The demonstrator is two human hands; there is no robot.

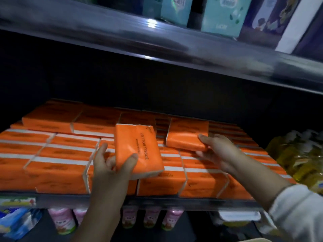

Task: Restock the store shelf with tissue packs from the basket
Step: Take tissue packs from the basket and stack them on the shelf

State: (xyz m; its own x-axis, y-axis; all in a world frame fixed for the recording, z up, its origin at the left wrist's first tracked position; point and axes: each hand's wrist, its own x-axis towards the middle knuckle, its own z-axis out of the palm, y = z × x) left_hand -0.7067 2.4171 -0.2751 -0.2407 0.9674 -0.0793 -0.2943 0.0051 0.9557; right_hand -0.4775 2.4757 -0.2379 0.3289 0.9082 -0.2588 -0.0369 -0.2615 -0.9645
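**Two loose packs in hand, shelf stock beneath**

Item 1: tissue pack point(138, 151), orange, printed COTTON TISSUE. It is held above the middle of the stock and clear of it at the far end. The left hand point(111, 165) grips its near end, thumb across the top face and fingers curled under the left edge. The long axis runs away from the person into the shelf and leans slightly left.

Item 2: second pack point(187, 135), the same orange, lying flat on the top layer just right of item 1. The right hand point(220, 151) pinches its near right corner, thumb on top and fingers at the front edge. The long axis runs left to right.

Governing relation: item 1 lies roughly a quarter turn off item 2 and off the stacked packs point(66, 154). A lower spot shows between the raised packs on the left and item 2, straight ahead of the left hand, which is the nearer hand to it. My judgement is that item 1 needs turning crosswise before it will sit in line.

Counts:
- Hands: two.
- Loose packs: two.
- Stacked packs: many, in several layers. About five columns show along the shelf rail point(157, 200), but blur prevents an exact count.
- Teal boxes point(225, 13) on the upper shelf: two clear.
- Pink bottles point(62, 220) below: five partly seen.
- Yellow packs point(297, 158) at right: number unclear.
- Basket: not in view.
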